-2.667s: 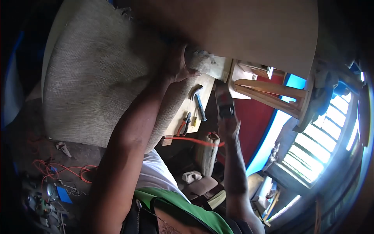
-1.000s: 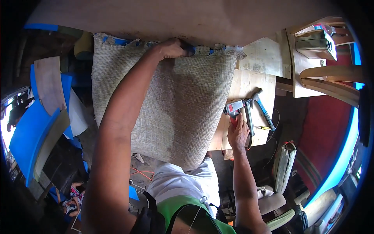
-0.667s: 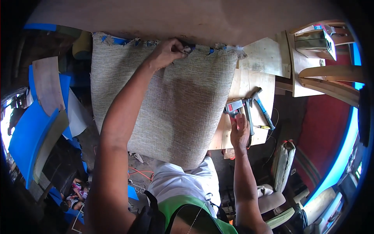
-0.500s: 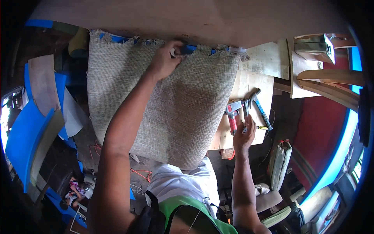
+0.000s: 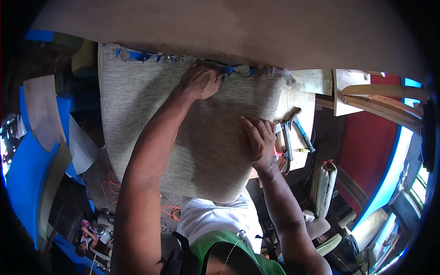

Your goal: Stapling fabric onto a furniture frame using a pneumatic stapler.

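Note:
A large padded piece covered in beige woven fabric (image 5: 151, 96) lies in front of me, its far edge frayed. Strips of blue material (image 5: 140, 56) show through along that edge. My left hand (image 5: 200, 82) is closed at the frayed edge, its curled fingertips partly hidden against the fabric. My right hand (image 5: 259, 140) lies on the right part of the cover, fingers stretched and thumb apart, holding nothing. Just right of it, on a light wooden board, are a silver and black hand tool (image 5: 287, 140) and a hammer with a blue handle (image 5: 303, 130).
A broad brown panel (image 5: 220, 27) spans the far side, against the frayed edge. Wooden frame parts (image 5: 385, 94) stand at right. Curved blue panels (image 5: 27, 178) lean at left. An orange cord (image 5: 110, 183) lies on the floor. Another person (image 5: 87, 236) is low at left.
My right hand has left the tools on the board and come left onto the fabric. My left hand has stayed at the frayed edge, now turned knuckles up. The view has shifted slightly.

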{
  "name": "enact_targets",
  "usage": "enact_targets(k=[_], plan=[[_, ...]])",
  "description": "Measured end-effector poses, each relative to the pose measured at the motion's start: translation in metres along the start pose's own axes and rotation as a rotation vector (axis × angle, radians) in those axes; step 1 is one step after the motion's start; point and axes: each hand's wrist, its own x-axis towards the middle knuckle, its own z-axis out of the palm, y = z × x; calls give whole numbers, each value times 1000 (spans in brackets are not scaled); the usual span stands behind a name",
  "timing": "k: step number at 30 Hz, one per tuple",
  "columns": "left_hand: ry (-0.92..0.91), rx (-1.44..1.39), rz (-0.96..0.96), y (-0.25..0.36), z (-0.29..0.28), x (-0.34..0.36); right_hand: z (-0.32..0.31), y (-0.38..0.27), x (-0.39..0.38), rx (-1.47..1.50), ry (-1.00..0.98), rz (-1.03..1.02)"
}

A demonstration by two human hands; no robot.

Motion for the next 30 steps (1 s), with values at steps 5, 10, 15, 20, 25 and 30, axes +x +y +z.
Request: enact_targets(k=[5, 10, 15, 20, 25, 30], plan=[[105, -65, 48, 10, -1, -3, 5, 2, 2, -139, -10, 13], [343, -98, 108, 0, 24, -33, 12, -1, 0, -170, 2, 9], [528, -35, 162, 10, 20, -56, 11, 2, 2, -158, 18, 28], [555, -185, 142, 13, 19, -76, 7, -2, 4, -163, 13, 40], [521, -43, 94, -6, 22, -87, 26, -28, 73, -2, 94, -8], [566, -76, 202, -1, 21, -74, 89, 4, 160, -276, -302, 305]])
